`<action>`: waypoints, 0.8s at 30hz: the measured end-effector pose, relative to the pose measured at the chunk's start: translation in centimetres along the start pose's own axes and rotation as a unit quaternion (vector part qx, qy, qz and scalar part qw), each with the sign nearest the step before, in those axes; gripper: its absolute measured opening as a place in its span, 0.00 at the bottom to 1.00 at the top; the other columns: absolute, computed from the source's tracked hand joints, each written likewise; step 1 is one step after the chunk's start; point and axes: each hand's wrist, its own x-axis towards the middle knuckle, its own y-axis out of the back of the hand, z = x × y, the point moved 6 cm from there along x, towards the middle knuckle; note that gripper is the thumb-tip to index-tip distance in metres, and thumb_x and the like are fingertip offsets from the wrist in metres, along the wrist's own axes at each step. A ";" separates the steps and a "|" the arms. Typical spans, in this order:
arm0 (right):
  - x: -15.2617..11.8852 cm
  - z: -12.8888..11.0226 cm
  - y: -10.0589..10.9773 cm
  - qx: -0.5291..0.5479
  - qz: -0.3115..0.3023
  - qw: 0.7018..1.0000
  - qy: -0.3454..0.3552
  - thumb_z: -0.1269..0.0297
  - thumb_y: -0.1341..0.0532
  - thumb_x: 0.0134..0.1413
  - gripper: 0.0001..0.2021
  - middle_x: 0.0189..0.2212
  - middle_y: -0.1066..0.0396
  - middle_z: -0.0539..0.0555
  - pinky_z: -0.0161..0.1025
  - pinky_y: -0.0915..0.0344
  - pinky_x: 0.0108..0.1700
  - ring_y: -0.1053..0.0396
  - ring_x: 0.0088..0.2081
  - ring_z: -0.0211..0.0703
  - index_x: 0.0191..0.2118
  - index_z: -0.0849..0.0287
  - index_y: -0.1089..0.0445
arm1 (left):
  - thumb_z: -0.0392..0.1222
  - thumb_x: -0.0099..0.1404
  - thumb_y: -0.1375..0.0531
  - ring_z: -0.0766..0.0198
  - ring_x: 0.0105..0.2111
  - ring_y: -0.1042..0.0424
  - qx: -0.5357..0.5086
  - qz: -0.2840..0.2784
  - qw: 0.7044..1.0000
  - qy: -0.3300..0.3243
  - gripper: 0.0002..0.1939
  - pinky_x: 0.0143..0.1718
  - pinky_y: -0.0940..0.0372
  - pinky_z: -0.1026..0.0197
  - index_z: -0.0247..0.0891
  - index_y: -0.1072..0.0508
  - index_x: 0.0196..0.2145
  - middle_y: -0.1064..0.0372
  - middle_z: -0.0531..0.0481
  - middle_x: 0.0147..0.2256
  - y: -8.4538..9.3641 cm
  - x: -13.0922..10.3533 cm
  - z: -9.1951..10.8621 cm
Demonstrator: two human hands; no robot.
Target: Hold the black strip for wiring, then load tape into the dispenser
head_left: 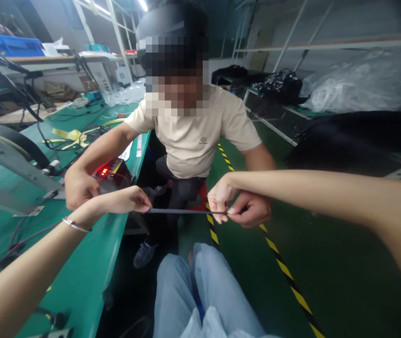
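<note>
A person in a beige shirt (195,136) sits facing the camera beside a long green bench (80,272), above a green floor (327,263) crossed by yellow-and-black tape (291,279). A thin dark cord (182,211) runs taut and level between the wearer's hands, over their jeans (200,291). The left hand (128,199), with a silver bangle (75,226) at the wrist, pinches one end. The right hand (219,199) pinches the other, where the seated person's hand (253,209) also grips it. Their other hand (79,188) rests closed beside a box with a red display (110,171).
</note>
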 end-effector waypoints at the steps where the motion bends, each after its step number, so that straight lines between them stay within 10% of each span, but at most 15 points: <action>1: 0.2 -0.5 -0.2 -0.004 -0.043 0.999 0.004 0.70 0.35 0.37 0.04 0.19 0.29 0.52 0.34 0.37 0.29 0.33 0.23 0.37 0.22 0.66 0.27 | 0.50 0.50 0.38 0.65 0.26 0.38 -0.007 0.004 1.000 0.002 0.19 0.30 0.42 0.65 0.28 0.24 0.31 0.32 0.50 0.24 0.0 0.0 -0.1; 6: 1.2 -2.7 -1.2 -0.026 -0.108 0.992 0.065 0.59 0.41 0.50 0.14 0.30 0.25 0.54 0.32 0.38 0.32 0.34 0.26 0.34 0.35 0.65 0.27 | 0.47 0.49 0.38 0.68 0.23 0.43 -0.041 -0.006 0.999 0.024 0.16 0.25 0.47 0.66 0.28 0.26 0.28 0.36 0.53 0.21 -0.4 0.3 -0.9; 11: 2.1 -2.8 -3.5 0.047 -0.133 0.987 0.083 0.52 0.36 0.42 0.17 0.25 0.26 0.53 0.31 0.41 0.30 0.33 0.24 0.33 0.28 0.65 0.28 | 0.44 0.49 0.37 0.70 0.20 0.46 -0.091 -0.011 0.994 0.065 0.12 0.22 0.50 0.66 0.29 0.27 0.24 0.40 0.54 0.18 -0.4 0.1 -1.4; 16: 2.2 -2.4 -3.4 0.087 -0.061 0.992 0.069 0.61 0.32 0.35 0.14 0.23 0.28 0.50 0.29 0.46 0.24 0.34 0.22 0.32 0.29 0.64 0.31 | 0.41 0.49 0.37 0.71 0.20 0.46 -0.119 -0.008 0.991 0.060 0.09 0.23 0.50 0.65 0.30 0.28 0.23 0.42 0.55 0.18 -0.3 -0.1 -1.2; 24: 1.6 -2.7 -3.2 0.031 0.077 0.994 0.073 0.63 0.43 0.50 0.10 0.24 0.27 0.53 0.31 0.43 0.21 0.33 0.22 0.35 0.23 0.61 0.33 | 0.42 0.50 0.36 0.71 0.21 0.46 -0.152 -0.017 0.986 0.066 0.10 0.25 0.48 0.65 0.30 0.28 0.24 0.41 0.55 0.19 -0.6 -0.1 -1.4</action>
